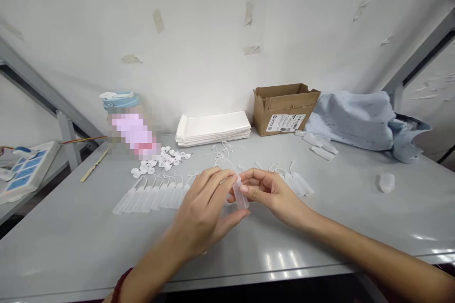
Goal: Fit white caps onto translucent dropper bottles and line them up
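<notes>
Between my hands, near the middle of the head view, a small translucent plastic tube (241, 197) is tilted slightly, with a white cord at its top. My left hand (204, 208) curls over from the left, fingertips at the tube's top and thumb by its lower end. From the right, my right hand (272, 193) pinches the tube near its top between thumb and fingers. Behind my left hand lies a row of similar tubes (151, 199) with cords. More corded tubes (300, 184) lie beyond my right hand. Loose white cords (222, 152) are scattered past my fingertips.
White caps (167, 158) are heaped at the back left, beside a blurred pink area. A white paper stack (213, 129) and cardboard box (284, 109) stand against the wall. Light blue cloth (351, 120), several loose tubes (322, 151) and a clear piece (386, 182) are on the right.
</notes>
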A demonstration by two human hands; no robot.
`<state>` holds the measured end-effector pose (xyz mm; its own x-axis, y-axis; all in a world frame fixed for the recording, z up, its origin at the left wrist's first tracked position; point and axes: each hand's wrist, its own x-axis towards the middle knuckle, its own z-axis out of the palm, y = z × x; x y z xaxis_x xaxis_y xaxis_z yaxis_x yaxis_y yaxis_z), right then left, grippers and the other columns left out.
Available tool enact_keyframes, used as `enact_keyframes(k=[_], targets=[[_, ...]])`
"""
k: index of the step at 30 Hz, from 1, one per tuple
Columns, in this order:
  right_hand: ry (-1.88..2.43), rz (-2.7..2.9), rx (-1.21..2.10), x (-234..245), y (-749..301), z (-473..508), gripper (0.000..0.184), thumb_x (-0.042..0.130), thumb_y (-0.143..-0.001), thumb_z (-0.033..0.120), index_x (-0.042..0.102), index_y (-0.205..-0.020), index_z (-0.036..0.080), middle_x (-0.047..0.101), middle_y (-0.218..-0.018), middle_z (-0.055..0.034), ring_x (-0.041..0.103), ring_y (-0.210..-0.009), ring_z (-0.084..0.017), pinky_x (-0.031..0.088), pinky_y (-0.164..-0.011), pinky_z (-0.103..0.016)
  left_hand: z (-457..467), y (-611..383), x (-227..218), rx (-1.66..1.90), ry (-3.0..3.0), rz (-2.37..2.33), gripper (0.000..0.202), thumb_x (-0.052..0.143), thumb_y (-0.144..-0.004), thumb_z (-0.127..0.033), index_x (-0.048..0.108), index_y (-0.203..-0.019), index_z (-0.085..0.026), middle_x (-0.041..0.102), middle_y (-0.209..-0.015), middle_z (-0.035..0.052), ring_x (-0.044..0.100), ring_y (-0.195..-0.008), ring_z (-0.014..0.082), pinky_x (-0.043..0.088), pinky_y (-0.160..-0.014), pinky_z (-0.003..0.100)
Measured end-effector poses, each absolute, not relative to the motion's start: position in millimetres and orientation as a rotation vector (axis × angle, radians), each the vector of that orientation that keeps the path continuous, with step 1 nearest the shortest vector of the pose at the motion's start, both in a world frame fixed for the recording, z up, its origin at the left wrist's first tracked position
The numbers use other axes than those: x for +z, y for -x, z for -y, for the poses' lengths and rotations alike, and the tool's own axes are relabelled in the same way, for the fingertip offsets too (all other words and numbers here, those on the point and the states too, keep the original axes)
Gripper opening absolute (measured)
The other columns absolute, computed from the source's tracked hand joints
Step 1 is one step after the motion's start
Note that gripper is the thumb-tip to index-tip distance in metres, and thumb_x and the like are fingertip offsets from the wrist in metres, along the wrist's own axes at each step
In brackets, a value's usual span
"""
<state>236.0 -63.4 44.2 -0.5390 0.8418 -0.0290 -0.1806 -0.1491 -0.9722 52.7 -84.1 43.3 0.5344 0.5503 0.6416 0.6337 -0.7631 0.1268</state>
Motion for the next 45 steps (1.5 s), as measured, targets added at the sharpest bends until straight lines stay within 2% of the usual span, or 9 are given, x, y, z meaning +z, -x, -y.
enact_keyframes(k=[4,7,10,15,19,23,26,33,45], targets=[[0.762,1.455,1.868,39,-232,73,0.027,0.065,-0.081,0.037,0.059,-0.098,0.016,0.070,-0.088,-0.0056,0.069,-0.082,-0.018,0.051,-0.082,-0.037,104,-44,38,-1.052,2.654,1.008,0.047,0.068,-0.080,-0.027,0.049,-0.119,-0.011,0.064,-0.107,0.0152,0.055,-0.103,0.0272,0.049,-0.087,0.044],[0.820,1.647,1.834,35,-229,80,0.020,0.059,-0.085,0.030,0.061,-0.099,0.017,0.068,-0.082,-0.0037,0.066,-0.075,-0.015,0.052,-0.074,-0.032,118,-32,34,-1.013,2.695,1.027,0.047,0.068,-0.080,-0.028,0.049,-0.119,-0.012,0.065,-0.106,0.0144,0.057,-0.101,0.0263,0.050,-0.086,0.043],[0.918,1.927,1.600,32,-226,88,0.017,0.056,-0.085,0.023,0.063,-0.099,0.017,0.067,-0.086,-0.0041,0.063,-0.072,-0.014,0.051,-0.066,-0.029,129,-19,30,-0.917,2.723,1.083,0.046,0.068,-0.080,-0.027,0.050,-0.119,-0.010,0.065,-0.107,0.0146,0.057,-0.102,0.0259,0.051,-0.086,0.041],[0.859,2.222,1.206,25,-225,96,0.015,0.054,-0.085,0.018,0.062,-0.098,0.016,0.065,-0.091,-0.0053,0.059,-0.073,-0.014,0.051,-0.066,-0.027,137,-7,26,-0.738,2.728,1.160,0.039,0.064,-0.082,-0.030,0.054,-0.115,-0.010,0.065,-0.106,0.0139,0.056,-0.102,0.0263,0.051,-0.085,0.041],[0.766,2.370,1.043,20,-225,96,0.017,0.053,-0.087,0.017,0.059,-0.102,0.014,0.062,-0.090,-0.0064,0.058,-0.074,-0.014,0.051,-0.068,-0.027,136,-6,27,-0.642,2.752,1.171,0.037,0.063,-0.082,-0.031,0.054,-0.112,-0.011,0.065,-0.104,0.0126,0.055,-0.102,0.0275,0.051,-0.084,0.041],[0.639,2.491,0.916,16,-225,96,0.022,0.049,-0.090,0.018,0.056,-0.111,0.013,0.061,-0.099,-0.0108,0.060,-0.084,-0.017,0.053,-0.074,-0.030,134,-6,27,-0.580,2.777,1.159,0.031,0.062,-0.082,-0.030,0.055,-0.108,-0.012,0.064,-0.103,0.0116,0.055,-0.103,0.0283,0.051,-0.083,0.042],[0.610,2.553,0.837,14,-224,97,0.022,0.046,-0.091,0.019,0.057,-0.110,0.013,0.061,-0.099,-0.0121,0.060,-0.087,-0.019,0.054,-0.074,-0.032,133,-5,29,-0.538,2.810,1.173,0.027,0.060,-0.084,-0.030,0.055,-0.106,-0.014,0.064,-0.104,0.0109,0.054,-0.105,0.0277,0.050,-0.083,0.042],[0.560,2.640,0.743,14,-223,97,0.020,0.045,-0.093,0.022,0.060,-0.103,0.013,0.061,-0.095,-0.0109,0.059,-0.084,-0.018,0.054,-0.071,-0.029,131,-4,31,-0.478,2.858,1.148,0.028,0.060,-0.083,-0.028,0.055,-0.107,-0.014,0.063,-0.107,0.0112,0.053,-0.106,0.0283,0.049,-0.086,0.042],[0.587,2.699,0.754,14,-220,97,0.022,0.048,-0.092,0.024,0.059,-0.107,0.012,0.061,-0.102,-0.0115,0.057,-0.089,-0.019,0.054,-0.075,-0.032,130,-4,26,-0.474,2.824,1.183,0.025,0.059,-0.083,-0.025,0.055,-0.105,-0.013,0.060,-0.108,0.0124,0.050,-0.104,0.0296,0.047,-0.085,0.045]])
